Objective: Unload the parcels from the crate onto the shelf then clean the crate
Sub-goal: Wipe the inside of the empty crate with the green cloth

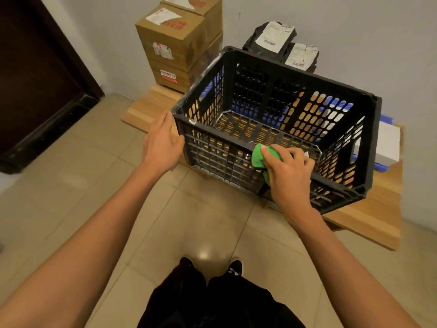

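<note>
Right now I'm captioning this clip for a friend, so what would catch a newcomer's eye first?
The big black crate, emptied, sits mid-frame on a low wooden shelf. The right hand presses a bright green cloth on its near rim while the left hand steadies the left corner. Stacked cardboard boxes stand behind, against the wall.

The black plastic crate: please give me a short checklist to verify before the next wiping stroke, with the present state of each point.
1. Black plastic lattice crate emptied of parcels: ok, only its slotted floor shows.
2. Green cleaning cloth in hand: ok, right hand grips it on the near rim.
3. Crate steadied: ok, left hand rests with straight fingers against the near left corner.
4. Crate fully supported: ok, it stands on the low wooden shelf.
5. Parcels clear of the crate: ok, brown cardboard boxes and black mailer bags stand behind it.
6. Rim clean: not ok, whitish marks remain on the left rim.
</note>
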Tool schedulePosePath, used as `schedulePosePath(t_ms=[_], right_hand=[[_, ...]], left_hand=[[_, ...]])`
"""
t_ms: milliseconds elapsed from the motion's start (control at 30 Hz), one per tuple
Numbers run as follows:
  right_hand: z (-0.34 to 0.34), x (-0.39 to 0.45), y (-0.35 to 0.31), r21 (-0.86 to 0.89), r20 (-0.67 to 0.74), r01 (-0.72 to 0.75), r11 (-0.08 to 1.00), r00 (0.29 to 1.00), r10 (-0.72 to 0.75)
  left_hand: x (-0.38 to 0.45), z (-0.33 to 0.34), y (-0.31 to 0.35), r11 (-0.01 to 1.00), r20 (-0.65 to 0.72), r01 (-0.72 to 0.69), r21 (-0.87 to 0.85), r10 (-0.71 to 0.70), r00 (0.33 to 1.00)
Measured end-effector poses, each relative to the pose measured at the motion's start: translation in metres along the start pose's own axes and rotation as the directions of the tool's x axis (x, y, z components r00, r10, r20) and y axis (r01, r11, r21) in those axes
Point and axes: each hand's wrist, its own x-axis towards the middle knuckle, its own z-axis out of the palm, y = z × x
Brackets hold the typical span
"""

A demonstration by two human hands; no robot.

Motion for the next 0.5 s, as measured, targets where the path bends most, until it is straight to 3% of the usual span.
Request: schedulePosePath(t_ms=[200,500], right_hand=[[0.014,0.039,-0.047,0.017,-0.022,0.077,0.997,0.997,-0.077],[0.039,0.103,-0.126,0.034,-0.009,0.175,0.984,0.985,-0.174]], left_hand=[[0.003,0.003,-0.007,0.999,-0.042,-0.009,-0.033,0.008,0.999],[0.016,-0.006,-0.027,0.97,-0.124,-0.194,-0.145,0.177,0.976]])
